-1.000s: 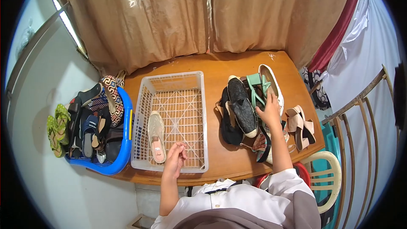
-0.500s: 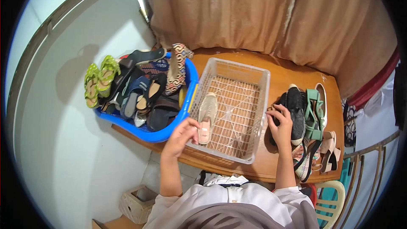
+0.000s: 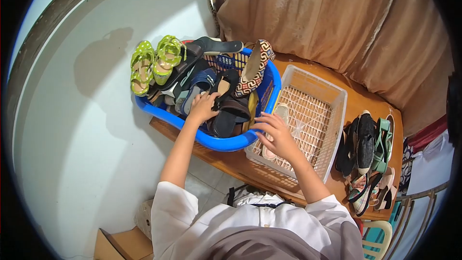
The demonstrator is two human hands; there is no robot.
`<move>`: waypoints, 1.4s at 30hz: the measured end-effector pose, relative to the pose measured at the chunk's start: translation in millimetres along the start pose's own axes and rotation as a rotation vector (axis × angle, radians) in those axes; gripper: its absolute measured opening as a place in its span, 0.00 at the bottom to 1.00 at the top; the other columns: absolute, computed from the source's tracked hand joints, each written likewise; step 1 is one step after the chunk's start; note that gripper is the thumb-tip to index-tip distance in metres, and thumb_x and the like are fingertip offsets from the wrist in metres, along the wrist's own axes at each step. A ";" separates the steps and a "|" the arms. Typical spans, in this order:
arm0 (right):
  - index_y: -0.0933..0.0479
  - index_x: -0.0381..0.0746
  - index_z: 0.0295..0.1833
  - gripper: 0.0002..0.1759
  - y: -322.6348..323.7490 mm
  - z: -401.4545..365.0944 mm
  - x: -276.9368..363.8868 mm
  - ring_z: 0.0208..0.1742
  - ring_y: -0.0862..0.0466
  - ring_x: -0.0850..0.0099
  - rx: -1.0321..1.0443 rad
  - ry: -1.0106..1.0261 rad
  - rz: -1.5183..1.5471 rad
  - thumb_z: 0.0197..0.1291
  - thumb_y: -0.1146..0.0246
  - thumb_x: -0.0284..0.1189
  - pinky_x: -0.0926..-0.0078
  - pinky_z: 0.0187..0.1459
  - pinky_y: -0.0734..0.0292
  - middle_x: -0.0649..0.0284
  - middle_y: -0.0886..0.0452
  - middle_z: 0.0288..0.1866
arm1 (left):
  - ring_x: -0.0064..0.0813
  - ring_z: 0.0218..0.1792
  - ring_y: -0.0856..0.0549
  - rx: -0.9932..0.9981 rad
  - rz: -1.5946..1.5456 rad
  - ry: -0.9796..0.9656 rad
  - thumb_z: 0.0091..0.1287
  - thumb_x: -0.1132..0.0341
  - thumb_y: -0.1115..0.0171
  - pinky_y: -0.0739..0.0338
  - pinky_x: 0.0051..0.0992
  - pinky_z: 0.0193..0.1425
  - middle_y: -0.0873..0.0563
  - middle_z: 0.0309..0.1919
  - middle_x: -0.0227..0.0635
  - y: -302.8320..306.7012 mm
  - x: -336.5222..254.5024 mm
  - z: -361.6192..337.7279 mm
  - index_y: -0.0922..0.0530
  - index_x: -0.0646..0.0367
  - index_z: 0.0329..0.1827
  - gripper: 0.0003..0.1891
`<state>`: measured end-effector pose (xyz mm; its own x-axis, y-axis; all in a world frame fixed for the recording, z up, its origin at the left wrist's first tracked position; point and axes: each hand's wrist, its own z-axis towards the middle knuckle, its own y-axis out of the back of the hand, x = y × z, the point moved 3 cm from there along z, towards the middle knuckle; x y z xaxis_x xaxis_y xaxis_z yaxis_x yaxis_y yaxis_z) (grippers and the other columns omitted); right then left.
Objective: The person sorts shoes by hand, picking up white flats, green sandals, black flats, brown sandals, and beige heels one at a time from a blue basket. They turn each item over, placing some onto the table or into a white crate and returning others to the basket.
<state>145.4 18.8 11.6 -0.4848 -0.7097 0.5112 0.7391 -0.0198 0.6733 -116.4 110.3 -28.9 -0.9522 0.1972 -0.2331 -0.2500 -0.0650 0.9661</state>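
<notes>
My left hand is down among the shoes in the blue basket, its fingers bent onto a black sandal that it partly covers. Beside it lie a black shoe with a beige insole, a blue slipper and a dark brown slipper. My right hand hovers by the basket's right rim with fingers apart and nothing in them. Behind it, a pale flat shoe lies in the clear plastic crate, partly hidden by that hand.
Green polka-dot sandals rest on the basket's left edge; a patterned flat shoe leans on its right. Right of the crate, a black shoe, green sandals and other pairs stand on the wooden table. A brown curtain hangs behind.
My view has turned left. My left hand has gone from the pale shoe in the crate into the blue basket. The right hand has moved from the black shoes to the basket's rim.
</notes>
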 end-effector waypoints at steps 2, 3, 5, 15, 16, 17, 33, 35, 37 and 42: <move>0.23 0.45 0.45 0.11 -24.0 5.2 -5.2 0.61 0.29 0.61 0.084 -0.009 -0.044 0.56 0.39 0.33 0.54 0.65 0.44 0.63 0.23 0.50 | 0.48 0.55 0.29 0.004 0.026 -0.023 0.47 0.63 0.30 0.35 0.43 0.58 0.27 0.53 0.45 -2.4 5.3 5.0 0.33 0.40 0.58 0.32; 0.23 0.47 0.46 0.12 -31.3 5.1 -7.4 0.63 0.32 0.63 0.094 -0.014 -0.128 0.59 0.43 0.38 0.53 0.67 0.49 0.65 0.24 0.51 | 0.49 0.55 0.29 0.009 0.023 -0.029 0.48 0.62 0.31 0.36 0.43 0.59 0.27 0.52 0.45 -2.5 6.9 6.1 0.33 0.39 0.58 0.32; 0.23 0.47 0.45 0.12 -40.1 1.0 -9.8 0.63 0.32 0.64 0.063 -0.053 -0.124 0.59 0.44 0.38 0.54 0.68 0.51 0.66 0.24 0.50 | 0.49 0.52 0.26 -0.035 0.005 -0.019 0.53 0.61 0.34 0.33 0.40 0.57 0.26 0.48 0.49 -6.5 9.0 5.7 0.32 0.45 0.59 0.28; 0.24 0.46 0.47 0.14 -45.8 -0.2 -11.8 0.64 0.33 0.62 0.034 -0.127 -0.079 0.59 0.44 0.40 0.53 0.69 0.55 0.65 0.24 0.49 | 0.24 0.41 0.21 -0.251 -1.263 0.201 0.61 0.62 0.38 0.28 0.24 0.49 0.21 0.42 0.35 32.6 -15.8 -16.8 0.34 0.65 0.60 0.27; 0.24 0.46 0.48 0.15 -46.4 1.7 -11.0 0.64 0.33 0.61 0.040 -0.140 -0.072 0.60 0.44 0.40 0.53 0.70 0.56 0.64 0.24 0.50 | 0.25 0.39 0.22 -0.392 -1.134 0.071 0.61 0.63 0.38 0.27 0.25 0.47 0.23 0.38 0.34 25.5 -18.3 -19.0 0.35 0.64 0.61 0.27; 0.27 0.44 0.52 0.18 -46.9 3.9 -10.7 0.65 0.34 0.61 0.045 -0.168 -0.035 0.60 0.44 0.42 0.52 0.70 0.58 0.62 0.24 0.51 | 0.29 0.42 0.23 -0.497 -0.884 0.012 0.61 0.64 0.37 0.28 0.29 0.50 0.24 0.41 0.38 17.7 -22.2 -27.6 0.35 0.63 0.60 0.27; 0.40 0.41 0.61 0.23 -61.8 55.1 -31.8 0.47 0.20 0.67 -0.355 -0.709 1.452 0.61 0.44 0.26 0.68 0.47 0.21 0.56 0.23 0.50 | 0.44 0.54 0.28 -0.082 -0.749 -0.348 0.53 0.61 0.32 0.34 0.40 0.57 0.30 0.54 0.45 37.7 -66.0 -47.1 0.39 0.57 0.61 0.34; 0.38 0.37 0.60 0.21 -59.7 57.6 -29.9 0.49 0.19 0.62 -0.326 -0.669 1.480 0.62 0.46 0.26 0.66 0.49 0.21 0.53 0.23 0.50 | 0.44 0.49 0.24 -0.079 -0.763 -0.177 0.54 0.62 0.33 0.29 0.39 0.53 0.29 0.54 0.43 26.6 -27.0 -28.4 0.36 0.56 0.58 0.30; 0.36 0.32 0.58 0.19 -59.7 58.0 -29.2 0.51 0.20 0.58 -0.310 -0.662 1.480 0.62 0.48 0.28 0.64 0.50 0.21 0.50 0.23 0.52 | 0.44 0.52 0.25 -0.182 -0.249 -0.147 0.53 0.66 0.34 0.29 0.41 0.53 0.28 0.54 0.41 28.6 -5.3 -17.3 0.33 0.54 0.57 0.27; 0.37 0.33 0.58 0.19 -56.3 58.8 -25.0 0.49 0.19 0.58 -0.292 -0.694 1.520 0.62 0.48 0.25 0.65 0.49 0.21 0.51 0.22 0.49 | 0.45 0.56 0.30 0.016 0.053 -0.098 0.51 0.68 0.34 0.33 0.42 0.58 0.25 0.51 0.40 -6.7 5.1 8.5 0.28 0.55 0.51 0.22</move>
<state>88.4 79.1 -7.6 0.6518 0.2092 0.7290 0.7119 0.1628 -0.6832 -118.1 120.0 -35.6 -0.9421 0.2887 -0.1707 -0.1963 -0.0619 0.9786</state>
